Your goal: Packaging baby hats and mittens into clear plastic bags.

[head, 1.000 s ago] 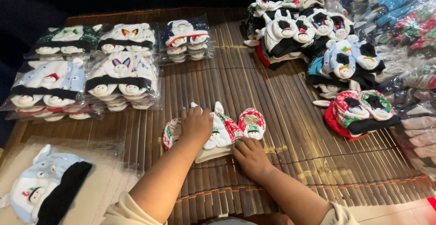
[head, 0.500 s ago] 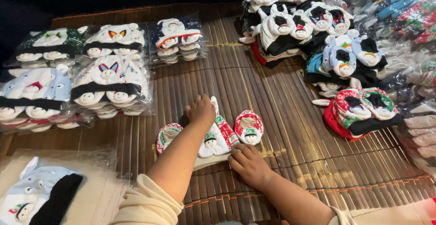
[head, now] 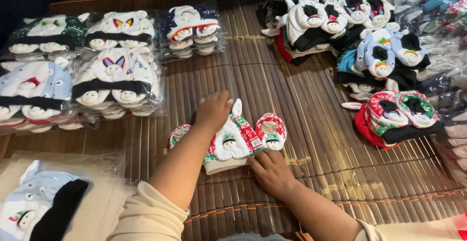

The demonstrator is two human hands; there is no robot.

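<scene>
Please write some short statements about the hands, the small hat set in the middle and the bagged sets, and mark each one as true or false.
1. The left hand rests on top of the red, green and white baby hat. True.
2. The right hand lifts a mitten off the mat. False: it lies flat on the bamboo mat, touching the lower edge of the hat.
3. The bagged hat sets lie to the left of the hands. True.
4. The mitten beside the hat is plain blue. False: it is red, white and green.
5. The hat set under the hands is sealed in a clear bag. False: it lies bare on the mat.
</scene>
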